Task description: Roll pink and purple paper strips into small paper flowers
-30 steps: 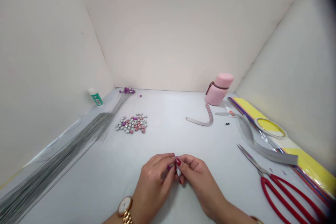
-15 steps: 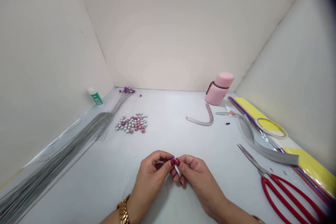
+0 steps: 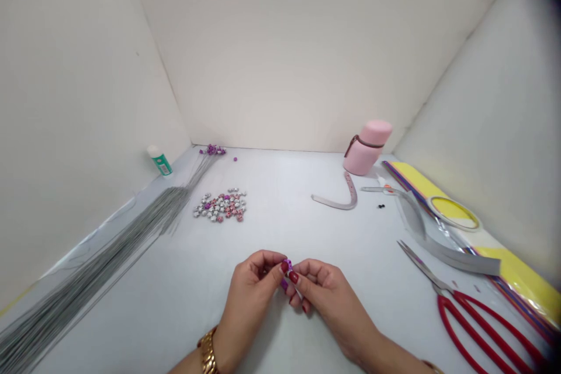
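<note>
A small purple and white paper piece [image 3: 288, 264] is pinched between my two hands at the lower middle of the view. My left hand [image 3: 258, 286] has thumb and forefinger closed on it. My right hand [image 3: 322, 287] meets it from the other side, its thumb tip against the piece and its other fingers curled below. Part of the piece is hidden behind my fingertips. Small silver, pink and purple folded pieces [image 3: 223, 205] lie in a group beyond my left hand.
Thin grey wires [image 3: 114, 251] stretch along the left. A glue stick [image 3: 160, 161] and pink bottle [image 3: 367, 149] stand farther back. Curved paper strips [image 3: 335, 204] lie before the bottle. Red-handled scissors [image 3: 447, 290], a tape roll [image 3: 454, 213] and yellow sheets [image 3: 517, 274] are right.
The piece between my fingers has turned, showing more purple, and its white strip below my thumbs is no longer visible. My thumbs have moved slightly apart.
</note>
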Demonstrator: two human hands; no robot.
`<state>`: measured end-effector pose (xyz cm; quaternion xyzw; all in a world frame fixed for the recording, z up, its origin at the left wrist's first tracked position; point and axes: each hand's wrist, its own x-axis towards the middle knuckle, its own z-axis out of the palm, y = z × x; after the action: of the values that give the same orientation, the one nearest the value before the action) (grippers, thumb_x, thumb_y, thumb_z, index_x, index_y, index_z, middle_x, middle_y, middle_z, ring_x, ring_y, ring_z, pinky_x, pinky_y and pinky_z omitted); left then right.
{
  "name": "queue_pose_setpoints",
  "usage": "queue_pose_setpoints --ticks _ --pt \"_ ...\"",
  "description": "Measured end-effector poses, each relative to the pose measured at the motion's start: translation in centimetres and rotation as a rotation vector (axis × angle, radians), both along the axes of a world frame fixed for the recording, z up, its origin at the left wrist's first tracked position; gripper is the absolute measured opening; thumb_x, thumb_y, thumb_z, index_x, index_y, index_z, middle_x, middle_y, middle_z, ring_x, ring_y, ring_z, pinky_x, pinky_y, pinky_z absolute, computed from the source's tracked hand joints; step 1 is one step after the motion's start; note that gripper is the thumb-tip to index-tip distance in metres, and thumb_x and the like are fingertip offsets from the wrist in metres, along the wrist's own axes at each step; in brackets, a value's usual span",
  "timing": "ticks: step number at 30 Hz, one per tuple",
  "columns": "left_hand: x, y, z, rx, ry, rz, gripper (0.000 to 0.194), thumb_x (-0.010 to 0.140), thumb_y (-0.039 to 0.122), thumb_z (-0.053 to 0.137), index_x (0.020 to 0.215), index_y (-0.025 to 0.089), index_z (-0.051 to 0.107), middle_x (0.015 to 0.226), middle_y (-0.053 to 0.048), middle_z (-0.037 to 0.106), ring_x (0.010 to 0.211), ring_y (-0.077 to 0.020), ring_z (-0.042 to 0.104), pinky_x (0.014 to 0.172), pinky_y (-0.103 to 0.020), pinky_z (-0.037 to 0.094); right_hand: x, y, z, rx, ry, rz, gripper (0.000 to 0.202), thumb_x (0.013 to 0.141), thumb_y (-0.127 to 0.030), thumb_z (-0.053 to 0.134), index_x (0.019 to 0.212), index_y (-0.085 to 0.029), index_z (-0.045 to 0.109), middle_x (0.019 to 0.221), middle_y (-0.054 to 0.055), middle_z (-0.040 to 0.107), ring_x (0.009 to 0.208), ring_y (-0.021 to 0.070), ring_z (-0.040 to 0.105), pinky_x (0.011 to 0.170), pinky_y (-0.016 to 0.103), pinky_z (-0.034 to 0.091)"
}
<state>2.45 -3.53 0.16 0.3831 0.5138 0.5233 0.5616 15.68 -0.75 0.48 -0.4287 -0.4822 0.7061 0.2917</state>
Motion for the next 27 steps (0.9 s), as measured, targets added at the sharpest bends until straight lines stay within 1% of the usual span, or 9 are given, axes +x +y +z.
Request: queue_pose_setpoints --ticks 2,6,9,13,16,18,20,23,27 --pt "-0.1 -0.2 0.0 0.070 0.131 0.019 0.008 0.077 0.022 0.053 0.079 0.015 0.058 0.059 -0.002 0.060 0.057 -0.0142 0.058 0.058 -0.026 0.046 0.0 0.0 0.2 -0.014 0.046 0.007 0.022 0.076 -0.033 0.058 0.070 -0.012 0.057 0.061 0.003 0.062 0.050 0.0084 0.051 0.045 0.018 0.033" --pt "-0.6 -0.5 0.6 0.298 0.465 0.024 0.011 0.078 0.014 0.050 0.078 0.017 0.061 0.072 -0.003 0.063 0.068 -0.0143 0.059 0.066 -0.025 0.046 0.0 -0.1 0.5 -0.011 0.129 -0.004 0.027 0.077 -0.037 0.057 0.072 -0.011 0.059 0.062 0.003 0.061 0.053 0.0088 0.052 0.047 0.018 0.034" --pt "-0.8 -0.5 1.0 0.414 0.562 -0.024 0.015 0.079 0.011 0.049 0.079 0.017 0.062 0.075 -0.004 0.063 0.070 -0.0133 0.059 0.069 -0.025 0.045 0.1 0.0 0.5 -0.009 0.146 -0.025 0.029 0.077 -0.039 0.056 0.072 -0.011 0.061 0.059 0.002 0.060 0.051 0.0081 0.051 0.047 0.018 0.034" --pt "-0.8 -0.5 1.2 0.387 0.505 -0.063 0.012 0.079 0.014 0.050 0.082 0.017 0.062 0.081 -0.005 0.062 0.075 -0.0143 0.059 0.071 -0.025 0.046 0.2 0.0 0.3 -0.015 0.151 -0.056 0.024 0.077 -0.035 0.058 0.077 -0.011 0.062 0.056 0.001 0.059 0.049 0.0070 0.049 0.047 0.018 0.033" --pt "-0.6 -0.4 0.8 0.286 0.350 -0.040 0.013 0.080 0.021 0.051 0.090 0.016 0.058 0.087 -0.006 0.060 0.077 -0.0155 0.059 0.070 -0.026 0.048 0.1 0.0 0.3 -0.015 0.153 -0.067 0.021 0.076 -0.031 0.060 0.083 -0.012 0.064 0.059 0.001 0.060 0.052 0.0073 0.049 0.048 0.018 0.034" --pt "-0.5 -0.4 0.4 0.205 0.256 -0.043 0.016 0.081 0.025 0.051 0.092 0.016 0.057 0.083 -0.006 0.061 0.071 -0.0151 0.060 0.067 -0.027 0.049 0.1 0.0 0.4 -0.019 0.148 -0.073 0.020 0.075 -0.030 0.061 0.084 -0.012 0.064 0.061 0.001 0.060 0.054 0.0077 0.050 0.049 0.018 0.035" --pt "-0.4 -0.3 0.2 0.152 0.202 -0.053 0.015 0.080 0.025 0.052 0.088 0.014 0.059 0.075 -0.004 0.061 0.064 -0.0143 0.060 0.063 -0.026 0.049 0.0 0.0 0.4 -0.020 0.138 -0.072 0.020 0.075 -0.030 0.061 0.082 -0.012 0.064 0.060 0.001 0.060 0.054 0.0078 0.050 0.049 0.018 0.035" --pt "-0.3 -0.3 0.0 0.135 0.161 -0.036 0.011 0.078 0.023 0.054 0.078 0.014 0.060 0.068 -0.002 0.059 0.058 -0.0131 0.059 0.059 -0.024 0.048 0.0 -0.1 0.4 -0.001 0.112 -0.066 0.021 0.076 -0.032 0.059 0.078 -0.011 0.063 0.060 0.001 0.060 0.053 0.0081 0.051 0.049 0.018 0.035" --pt "-0.4 -0.3 0.3 0.085 0.173 -0.009 0.009 0.076 0.021 0.055 0.077 0.014 0.061 0.067 -0.002 0.062 0.061 -0.0135 0.059 0.060 -0.024 0.047 0.0 0.0 0.0 0.022 0.053 -0.054 0.019 0.076 -0.030 0.058 0.073 -0.012 0.061 0.064 0.003 0.062 0.054 0.0087 0.051 0.047 0.019 0.034"
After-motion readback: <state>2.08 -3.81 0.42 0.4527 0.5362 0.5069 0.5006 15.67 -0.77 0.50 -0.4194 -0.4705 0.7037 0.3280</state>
